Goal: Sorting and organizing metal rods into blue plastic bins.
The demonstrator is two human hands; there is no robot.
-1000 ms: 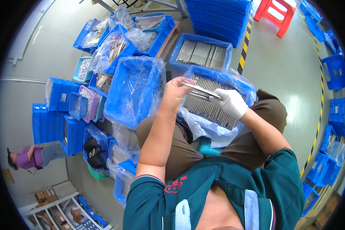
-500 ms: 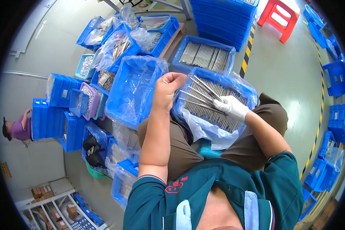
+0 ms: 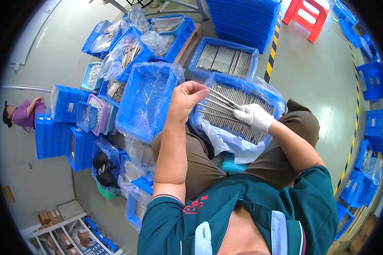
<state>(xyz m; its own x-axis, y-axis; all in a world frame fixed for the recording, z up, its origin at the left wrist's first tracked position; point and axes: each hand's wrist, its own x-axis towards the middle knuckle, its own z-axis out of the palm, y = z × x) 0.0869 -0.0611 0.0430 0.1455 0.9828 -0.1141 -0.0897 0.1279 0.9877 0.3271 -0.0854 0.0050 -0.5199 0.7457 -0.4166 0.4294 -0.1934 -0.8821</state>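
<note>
- The close bundle of a second ago is now a loose fan of metal rods (image 3: pixel 220 104); the bare left hand (image 3: pixel 185 102), just clear of the tips half a second ago, now sits right at the uppermost ends.
- With the rods spread, each one seems easier to see and to single out by its tip; the right hand appears to carry their weight alone.
- The white-gloved right hand (image 3: pixel 257 117) is closed round the near ends of the rods; the left thumb and fingers are pinched together, though I cannot tell whether a rod tip is caught between them.
- The fan hangs above the blue bin (image 3: pixel 247 87) between the knees, its tips pointing up and to the left; the rods look slim, straight and silvery, with dark shading along their sides.
- Below them, many similar rods lie side by side in the bin, with a pale plastic liner (image 3: pixel 219 142) bunched over its near edge; just beyond stands another blue crate (image 3: pixel 253 59) of rods in neat rows.
</note>
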